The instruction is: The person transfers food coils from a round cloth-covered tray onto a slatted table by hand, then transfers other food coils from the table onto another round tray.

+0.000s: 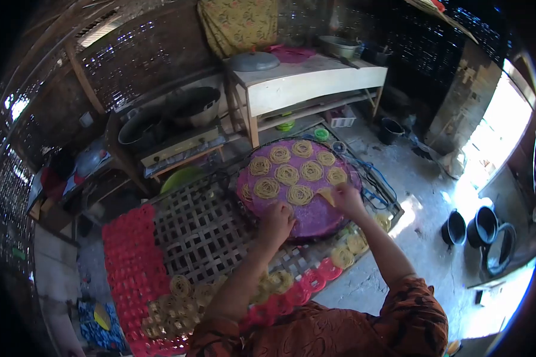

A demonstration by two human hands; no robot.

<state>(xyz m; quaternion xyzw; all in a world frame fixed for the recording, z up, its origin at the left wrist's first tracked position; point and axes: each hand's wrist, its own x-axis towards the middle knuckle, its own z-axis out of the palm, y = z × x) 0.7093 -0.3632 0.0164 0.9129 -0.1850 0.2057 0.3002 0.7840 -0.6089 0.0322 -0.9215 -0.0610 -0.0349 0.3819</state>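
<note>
A round tray lined with purple cloth (318, 221) holds several pale yellow noodle nests (287, 175), laid side by side over its far part. Over its near right part, my right hand (346, 200) pinches a yellowish noodle nest (326, 195), tilted and partly hidden by the fingers. My left hand (276, 222) is at the tray's near left edge with its fingers curled in; what they hold, if anything, is hidden. Dusty white specks show on the bare cloth between the hands.
The tray rests on a woven bamboo rack (190, 223), with red nests (131, 250) on the left and more yellow ones along the near edge. Large dark pots (193, 107) stand on a stove. Behind is a white table (315, 89). Black buckets (454, 228) sit on the floor at right.
</note>
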